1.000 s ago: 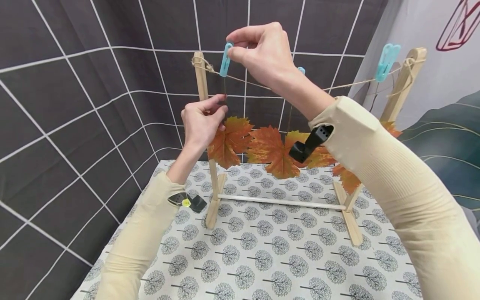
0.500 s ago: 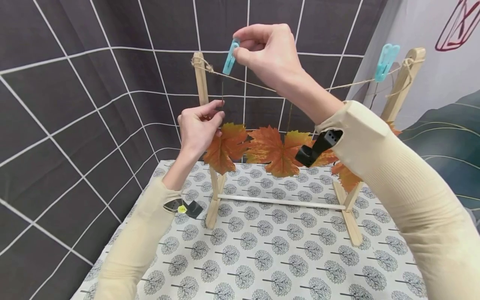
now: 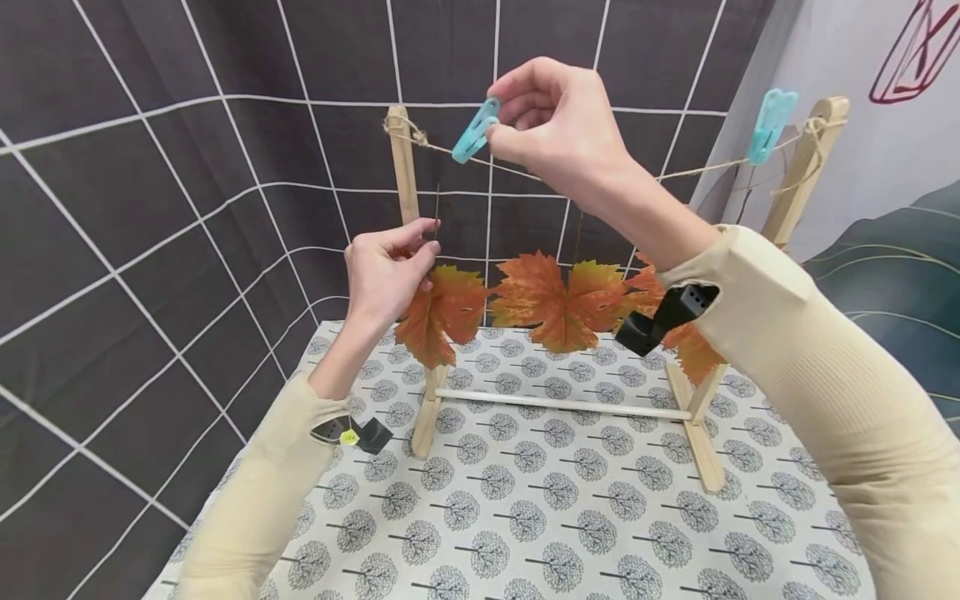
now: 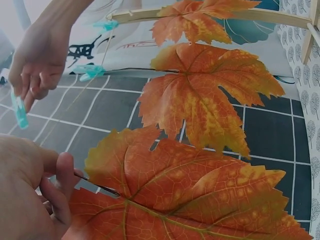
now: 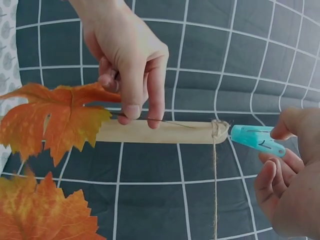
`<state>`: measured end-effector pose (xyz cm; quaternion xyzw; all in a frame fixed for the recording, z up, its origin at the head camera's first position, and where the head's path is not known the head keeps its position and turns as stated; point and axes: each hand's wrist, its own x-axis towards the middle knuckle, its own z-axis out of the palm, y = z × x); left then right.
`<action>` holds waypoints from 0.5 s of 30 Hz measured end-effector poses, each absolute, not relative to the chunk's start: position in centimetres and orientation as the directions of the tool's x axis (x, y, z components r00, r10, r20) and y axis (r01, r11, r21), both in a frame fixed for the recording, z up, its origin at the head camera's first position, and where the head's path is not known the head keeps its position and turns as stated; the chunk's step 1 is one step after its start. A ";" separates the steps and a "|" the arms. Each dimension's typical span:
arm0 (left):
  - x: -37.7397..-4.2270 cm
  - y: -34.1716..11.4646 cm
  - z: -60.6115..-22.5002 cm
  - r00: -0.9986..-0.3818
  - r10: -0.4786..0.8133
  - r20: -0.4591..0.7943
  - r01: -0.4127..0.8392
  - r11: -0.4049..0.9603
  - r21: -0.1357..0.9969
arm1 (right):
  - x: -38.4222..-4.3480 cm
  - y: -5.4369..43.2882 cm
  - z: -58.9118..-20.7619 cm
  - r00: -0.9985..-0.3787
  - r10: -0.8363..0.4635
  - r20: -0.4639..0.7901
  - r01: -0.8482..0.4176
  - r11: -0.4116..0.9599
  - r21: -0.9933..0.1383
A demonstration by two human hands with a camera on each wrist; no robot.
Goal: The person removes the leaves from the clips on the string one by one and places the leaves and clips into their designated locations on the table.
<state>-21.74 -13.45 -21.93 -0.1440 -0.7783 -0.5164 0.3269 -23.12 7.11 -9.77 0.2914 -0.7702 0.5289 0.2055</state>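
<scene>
My left hand pinches the dark thin stem of an orange artificial maple leaf, which hangs below the fingers in front of the left post. Its stem tip points up, apart from the twine line. Higher up, my right hand holds a light blue clothespin between thumb and fingers, tilted with its tip down to the left, near the twine. In the right wrist view the clothespin has nothing in its tip. The leaf fills the front of the left wrist view.
Several other leaves hang along the line, and a blue clothespin grips the twine at right. The wooden posts stand on feet joined by a white rod on a tree-patterned tablecloth. A dark gridded curtain hangs behind.
My left hand has moved down and slightly left with the leaf. My right hand has moved right, tilting the clothespin, so the stem and the clothespin are farther apart.
</scene>
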 end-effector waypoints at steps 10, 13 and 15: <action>-21.0 -14.0 -22.5 -0.760 -0.084 0.644 0.559 0.422 0.714 | -22.5 8.3 -10.8 -0.769 -0.246 0.590 -0.638 0.237 -0.733; -20.8 -14.1 -22.7 -0.763 -0.076 0.642 0.553 0.436 0.710 | -22.3 8.7 -11.1 -0.768 -0.245 0.592 -0.639 0.233 -0.733; -20.7 -14.2 -22.8 -0.766 -0.075 0.639 0.547 0.447 0.708 | -22.1 9.0 -11.3 -0.767 -0.247 0.592 -0.640 0.229 -0.734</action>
